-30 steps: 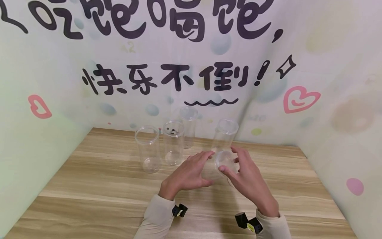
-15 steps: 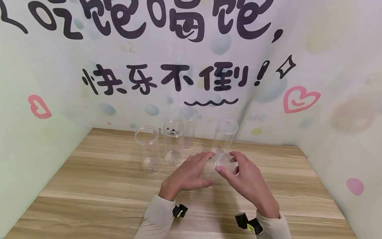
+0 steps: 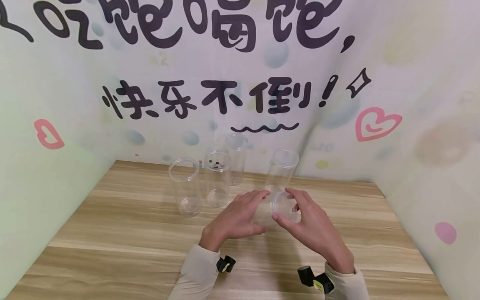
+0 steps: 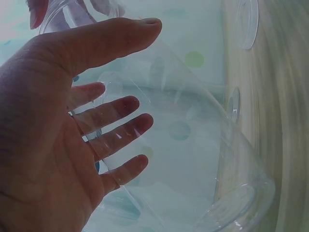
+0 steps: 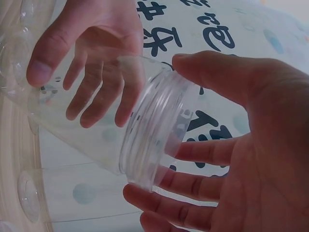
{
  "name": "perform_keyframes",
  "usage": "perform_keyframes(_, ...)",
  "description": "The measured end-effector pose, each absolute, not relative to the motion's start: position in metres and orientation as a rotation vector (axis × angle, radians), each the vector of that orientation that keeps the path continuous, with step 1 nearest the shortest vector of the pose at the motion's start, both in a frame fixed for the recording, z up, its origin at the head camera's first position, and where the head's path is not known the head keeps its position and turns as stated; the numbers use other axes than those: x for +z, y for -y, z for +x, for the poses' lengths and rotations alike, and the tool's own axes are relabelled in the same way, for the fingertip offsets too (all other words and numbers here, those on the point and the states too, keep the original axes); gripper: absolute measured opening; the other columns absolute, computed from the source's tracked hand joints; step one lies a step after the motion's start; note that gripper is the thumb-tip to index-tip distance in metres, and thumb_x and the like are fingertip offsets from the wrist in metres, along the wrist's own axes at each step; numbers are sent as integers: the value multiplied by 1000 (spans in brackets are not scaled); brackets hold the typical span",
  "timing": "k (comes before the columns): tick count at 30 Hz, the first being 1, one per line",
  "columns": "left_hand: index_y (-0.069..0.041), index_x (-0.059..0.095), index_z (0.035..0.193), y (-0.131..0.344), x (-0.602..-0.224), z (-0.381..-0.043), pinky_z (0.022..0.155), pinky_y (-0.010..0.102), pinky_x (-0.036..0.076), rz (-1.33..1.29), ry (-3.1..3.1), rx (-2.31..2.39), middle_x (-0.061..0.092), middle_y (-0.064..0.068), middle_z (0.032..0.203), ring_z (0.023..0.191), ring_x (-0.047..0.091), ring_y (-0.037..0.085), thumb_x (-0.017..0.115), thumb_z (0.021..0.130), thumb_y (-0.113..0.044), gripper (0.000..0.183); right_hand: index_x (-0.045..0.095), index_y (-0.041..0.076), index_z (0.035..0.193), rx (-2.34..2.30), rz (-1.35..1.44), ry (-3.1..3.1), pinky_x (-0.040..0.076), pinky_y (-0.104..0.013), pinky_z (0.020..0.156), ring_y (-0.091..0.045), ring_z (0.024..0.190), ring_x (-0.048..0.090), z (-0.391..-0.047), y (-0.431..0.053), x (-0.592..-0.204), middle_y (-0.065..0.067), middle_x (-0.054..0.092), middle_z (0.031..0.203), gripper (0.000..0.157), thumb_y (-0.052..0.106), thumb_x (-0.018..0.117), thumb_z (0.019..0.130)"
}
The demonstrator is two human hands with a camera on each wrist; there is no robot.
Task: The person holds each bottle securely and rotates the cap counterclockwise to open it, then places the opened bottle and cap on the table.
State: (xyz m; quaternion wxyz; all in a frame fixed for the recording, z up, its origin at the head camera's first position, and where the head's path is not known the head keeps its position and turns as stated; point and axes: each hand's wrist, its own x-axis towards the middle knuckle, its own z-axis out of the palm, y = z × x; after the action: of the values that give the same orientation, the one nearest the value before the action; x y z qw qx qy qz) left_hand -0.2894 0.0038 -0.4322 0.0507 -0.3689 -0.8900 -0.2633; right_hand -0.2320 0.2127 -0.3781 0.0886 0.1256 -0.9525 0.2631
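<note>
A clear plastic jar [image 4: 193, 140] lies tilted between my hands, its rimmed end toward the right. My left hand [image 3: 237, 216] holds its body, thumb on the near side and fingers spread along the far side, seen through the plastic. At the rimmed end sits a clear lid [image 5: 157, 128] with ridged rings. Around its edge my right hand [image 3: 316, 227] has thumb and fingers bent, the thumb tip at the rim in the right wrist view. How tightly the lid sits is hard to see through the transparent plastic.
Two clear jars with open-looking tops, one at the left [image 3: 186, 189] and one beside it [image 3: 218, 181], stand upright. Behind them is a jar [image 3: 237, 160] with a cloudy top; another such jar [image 3: 283, 166] stands back right. A printed wall [image 3: 168, 137] borders the wooden table [image 3: 112, 233].
My right fingers are spread around the lid, then close on its edge, then loosen slightly as the wrist shifts a little right. The left hand keeps its hold on the jar.
</note>
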Motion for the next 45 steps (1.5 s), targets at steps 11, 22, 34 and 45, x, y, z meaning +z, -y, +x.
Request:
perform_keyframes(11,-12,37,148,-4,-435,-291,110,44,37,-1115,2698,-823,51,1,143,133,48,16,83,76,-30,87,40,13,148,822,425,2808,50,-39,79,-19,102,59,-231,-214,-377,-1,56,130,77,50,69,88)
perform_keyframes(22,-13,36,149,-3,-432,-290,113,44,35,-1085,2688,-839,50,1,145,136,45,17,83,77,-30,88,43,11,146,885,478,2750,54,-36,76,-21,105,58,-232,-218,-375,-7,56,131,70,35,74,88)
perform_keyframes(34,-17,34,151,-1,-434,-292,112,46,34,-1044,2632,-880,49,1,145,136,43,16,82,78,-33,89,41,12,148,950,479,2744,54,-36,76,-23,108,60,-232,-221,-374,-7,55,133,74,34,75,87)
perform_keyframes(45,-23,41,148,2,-437,-295,108,46,37,-972,2545,-955,47,1,144,131,48,20,85,76,-40,86,41,12,148,970,478,2737,55,-33,75,-23,107,61,-233,-225,-373,-9,55,132,73,30,76,87)
